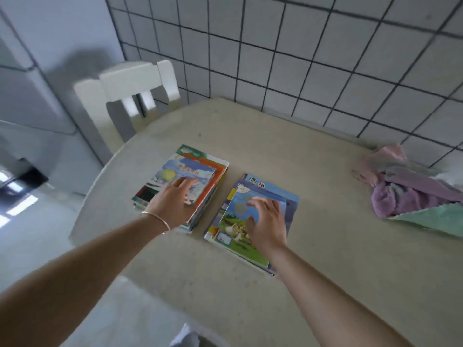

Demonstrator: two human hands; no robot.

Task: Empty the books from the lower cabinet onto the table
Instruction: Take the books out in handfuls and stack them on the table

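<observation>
Two stacks of colourful children's books lie side by side on the beige table [313,259]. The taller left stack [198,166] has a blue-and-white cover on top with orange and green covers under it. My left hand [172,201], a thin bangle at its wrist, lies flat on that top cover with fingers extended. The flatter right stack [263,194] shows a blue and green cover on top. My right hand [266,221] rests on it with fingers spread and lightly bent. The lower cabinet is out of view.
A crumpled pile of pink, purple and green cloth [411,191] lies at the table's right side by the tiled wall [325,58]. A white chair [130,96] stands at the table's far left edge. Pale floor shows to the left.
</observation>
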